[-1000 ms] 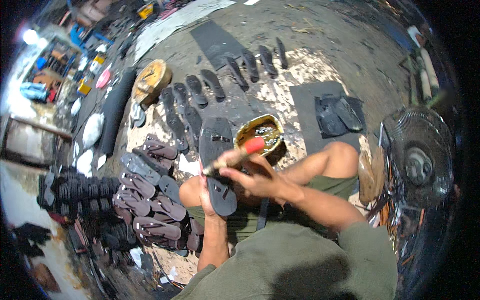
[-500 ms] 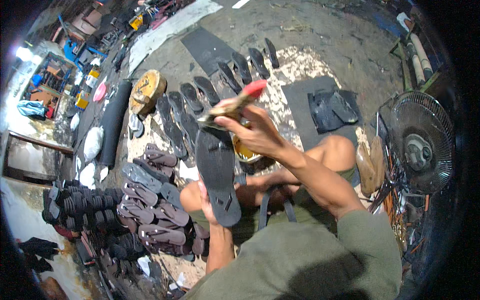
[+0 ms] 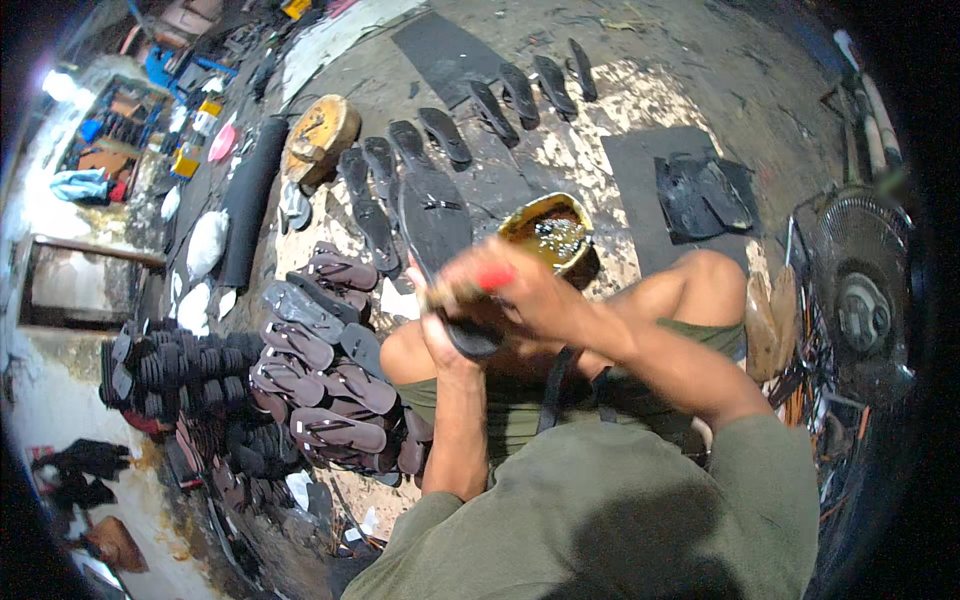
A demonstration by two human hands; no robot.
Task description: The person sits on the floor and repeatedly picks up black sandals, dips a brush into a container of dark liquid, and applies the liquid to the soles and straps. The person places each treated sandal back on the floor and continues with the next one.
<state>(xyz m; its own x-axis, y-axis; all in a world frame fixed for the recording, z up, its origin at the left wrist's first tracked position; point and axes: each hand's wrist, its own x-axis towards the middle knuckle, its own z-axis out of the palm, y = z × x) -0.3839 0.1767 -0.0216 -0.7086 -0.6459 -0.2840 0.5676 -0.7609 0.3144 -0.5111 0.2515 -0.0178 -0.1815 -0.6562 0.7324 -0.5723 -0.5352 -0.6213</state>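
Observation:
My left hand [image 3: 445, 343] grips a black sandal sole [image 3: 434, 212] from below, near its heel end, and tilts it in front of me. Blurred by motion, my right hand [image 3: 540, 298] is closed around a brush with a red handle [image 3: 494, 277], over the heel part of the sole. The bristles are smeared and partly hidden. Just beyond my right hand stands a yellowish pot [image 3: 528, 210] of brown, shiny liquid that looks like glue. More black soles [image 3: 370, 220] lie in a row on the floor ahead.
Brown flip-flops [image 3: 340, 428] are heaped at my left, beside stacks of black pieces [image 3: 185, 365]. A round wooden block [image 3: 322, 135] and a black roll [image 3: 254, 205] lie farther off. Black sheets [image 3: 640, 165] are on the right, with a fan [image 3: 862, 310] close by.
The brush has moved from the toe end down to the heel end of the sole, with my right hand. The pot now shows more fully; my view has shifted somewhat.

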